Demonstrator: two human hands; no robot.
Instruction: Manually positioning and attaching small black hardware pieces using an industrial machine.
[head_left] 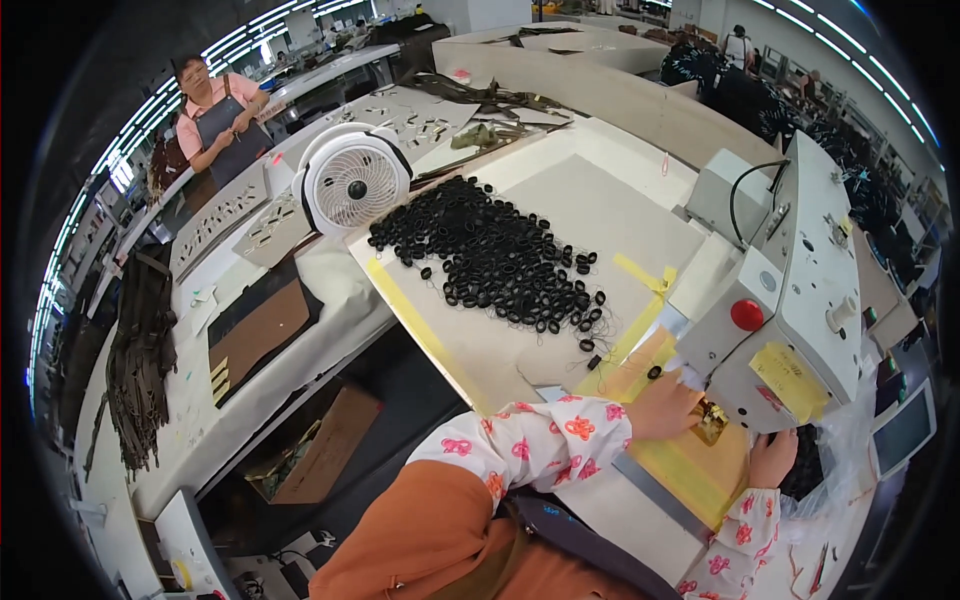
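Note:
My left hand [665, 402] reaches under the head of a white industrial sewing machine [770, 300], beside the brassy metal plate [711, 424] at its work point. Its fingers are bent and drawn together, and the tips are partly hidden. To the right of that plate is my right hand [773, 460], its fingers curled together near a small dark bit that I cannot make out. Beyond my left hand, a large pile of small black loops [480, 245] with loose threads covers part of a pale board [470, 345]. One single black loop [655, 372] lies close to my left hand.
A white fan [356, 187] stands at the board's far left corner. Yellow tape [645, 278] marks the board. Dark straps [145, 350] hang over the left table. Black items in a clear plastic bag [825, 470] sit right of my right hand. A person [215, 120] stands across the tables.

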